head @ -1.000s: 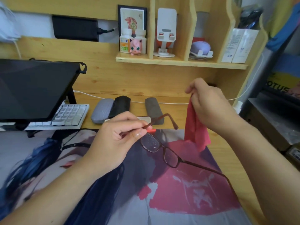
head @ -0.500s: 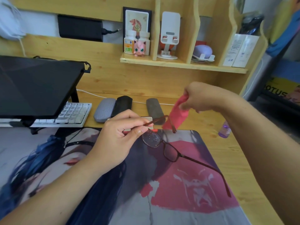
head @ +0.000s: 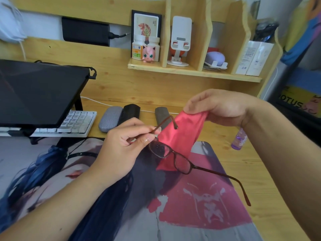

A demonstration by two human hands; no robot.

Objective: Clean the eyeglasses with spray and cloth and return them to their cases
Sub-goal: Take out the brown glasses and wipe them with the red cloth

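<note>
My left hand (head: 125,145) pinches brown-framed eyeglasses (head: 173,156) at the hinge of one temple, arms unfolded, above the desk mat. Droplets speckle the near lens. My right hand (head: 220,106) holds a red cloth (head: 182,134) by its top edge; the cloth hangs behind the glasses and touches the lenses. A small purple spray bottle (head: 239,139) stands on the desk, partly hidden by my right wrist. Three cases lie at the back: grey (head: 110,120), black (head: 131,112) and dark grey (head: 161,113).
A printed desk mat (head: 199,197) covers the wooden desk (head: 231,160). A raised laptop (head: 38,93) and white keyboard (head: 76,122) sit at the left. A shelf (head: 191,71) behind holds bottles, a pink figure and a phone stand.
My right hand has brought the red cloth leftward and down until it hangs right behind the glasses. The spray bottle has come into view by my right wrist.
</note>
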